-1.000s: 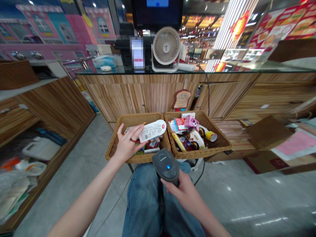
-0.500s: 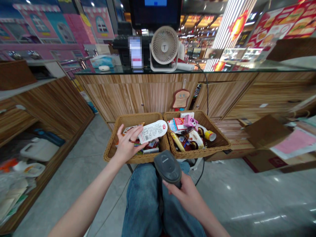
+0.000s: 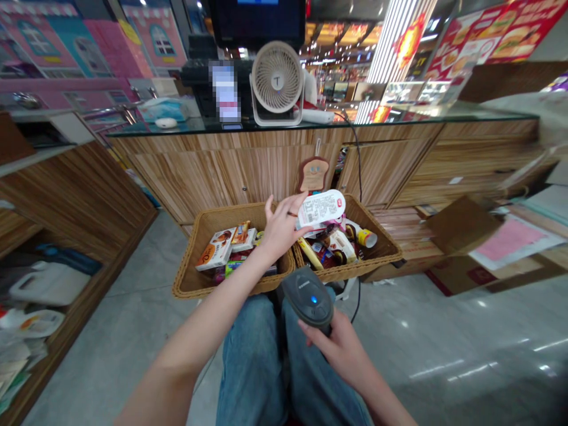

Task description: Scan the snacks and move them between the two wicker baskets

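Note:
My left hand [image 3: 284, 222] grips a white package with rounded ends and a printed label [image 3: 322, 208], holding it above the right wicker basket [image 3: 377, 263]. My right hand [image 3: 337, 343] is wrapped round the handle of a dark grey barcode scanner [image 3: 308, 299], in front of the baskets over my lap. A blue light glows on the scanner's top. In the left wicker basket [image 3: 186, 275] lie an orange-and-white box [image 3: 216, 249] and several other snack packs. Beneath the held package, the right basket contains a yellow pack [image 3: 310, 253], a yellow-capped tub [image 3: 366, 238] and other packets.
Behind the baskets stands a wood-grain counter [image 3: 222, 171] with a white fan [image 3: 277, 80], a monitor [image 3: 257, 23] and a pixelated phone-like screen [image 3: 225, 92]. Open cardboard boxes [image 3: 465, 231] are on the right. A shelf with a white jug [image 3: 44, 275] is on the left.
My left hand has carried the white package from over the left basket to over the right one. A blue light now shows on the scanner, which stays in my right hand.

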Demonstrator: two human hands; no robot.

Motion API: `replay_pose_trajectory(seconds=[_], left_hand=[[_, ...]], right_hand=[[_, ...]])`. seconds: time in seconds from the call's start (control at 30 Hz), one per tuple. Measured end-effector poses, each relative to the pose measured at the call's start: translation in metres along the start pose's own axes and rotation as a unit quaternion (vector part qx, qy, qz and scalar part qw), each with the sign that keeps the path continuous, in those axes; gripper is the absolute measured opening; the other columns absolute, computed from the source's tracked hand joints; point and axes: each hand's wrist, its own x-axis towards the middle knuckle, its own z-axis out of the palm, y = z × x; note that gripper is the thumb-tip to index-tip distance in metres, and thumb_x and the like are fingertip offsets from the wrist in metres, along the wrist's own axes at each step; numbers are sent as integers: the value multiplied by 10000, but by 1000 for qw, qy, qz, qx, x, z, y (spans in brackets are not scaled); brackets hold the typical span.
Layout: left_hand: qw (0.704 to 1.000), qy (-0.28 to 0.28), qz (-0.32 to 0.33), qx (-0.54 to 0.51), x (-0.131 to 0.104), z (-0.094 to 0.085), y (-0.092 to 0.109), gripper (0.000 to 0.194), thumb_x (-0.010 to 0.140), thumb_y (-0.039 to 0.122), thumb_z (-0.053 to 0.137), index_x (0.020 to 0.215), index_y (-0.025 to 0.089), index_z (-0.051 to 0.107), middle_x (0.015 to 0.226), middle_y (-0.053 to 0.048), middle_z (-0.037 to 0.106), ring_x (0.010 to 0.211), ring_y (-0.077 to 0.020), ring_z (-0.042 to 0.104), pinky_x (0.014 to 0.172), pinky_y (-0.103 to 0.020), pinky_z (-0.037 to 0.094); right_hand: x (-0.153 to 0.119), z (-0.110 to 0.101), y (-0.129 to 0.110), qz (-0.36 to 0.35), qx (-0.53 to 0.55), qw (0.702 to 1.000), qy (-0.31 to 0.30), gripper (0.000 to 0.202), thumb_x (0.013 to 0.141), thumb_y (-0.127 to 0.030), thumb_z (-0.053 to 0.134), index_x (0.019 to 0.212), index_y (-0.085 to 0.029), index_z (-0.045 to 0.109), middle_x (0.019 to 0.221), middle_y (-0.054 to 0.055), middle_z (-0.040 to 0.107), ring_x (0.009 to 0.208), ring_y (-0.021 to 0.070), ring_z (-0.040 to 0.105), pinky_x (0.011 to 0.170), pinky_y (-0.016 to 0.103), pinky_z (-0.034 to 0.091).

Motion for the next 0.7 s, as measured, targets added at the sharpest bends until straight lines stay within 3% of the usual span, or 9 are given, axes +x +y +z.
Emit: replay_pose_trajectory(seconds=[0.13,0.27,0.43,0.57,0.7], left_hand=[[997,-70,-3,-17,14,24,16,999,919,516,738,1698,300,150,1710,-160,346,1578,-384,311,1294,-654,41],[995,-99,-10,-7,-6,18,7,856,972,534,654,1680,294,237,1729,-132,315,1588,-384,283,1288,-680,79],[989,-112,-88,50,-37,-13,-35,781,987,543,611,1653,265,313,1710,-159,348,1581,-386,298,1272,-698,122],[967,-137,-179,119,-61,-35,-78,758,988,517,595,1642,224,348,1706,-196,340,1580,-409,286,1246,-733,146],[926,-238,-241,166,-81,-43,-116,872,922,589,655,1637,178,371,1718,-208,300,1603,-459,196,1231,-768,116]], right_hand=[[-2,-4,0,0,-15,1000,14,218,965,-417,690,922,-205,714,634,-3,655,650,218,652,680,291,556],[-2,-5,2,14,-8,1000,14,273,963,-423,671,783,-219,647,629,1,654,574,194,632,594,270,528],[1,-2,4,17,0,1000,-7,325,972,-422,655,717,-232,589,625,3,650,575,195,635,585,270,513],[2,1,4,18,6,1000,-22,330,977,-425,650,719,-232,580,629,-2,644,576,190,631,592,268,506],[2,3,4,16,2,1000,-21,293,975,-416,652,759,-225,600,628,-9,638,582,187,616,607,268,497]])
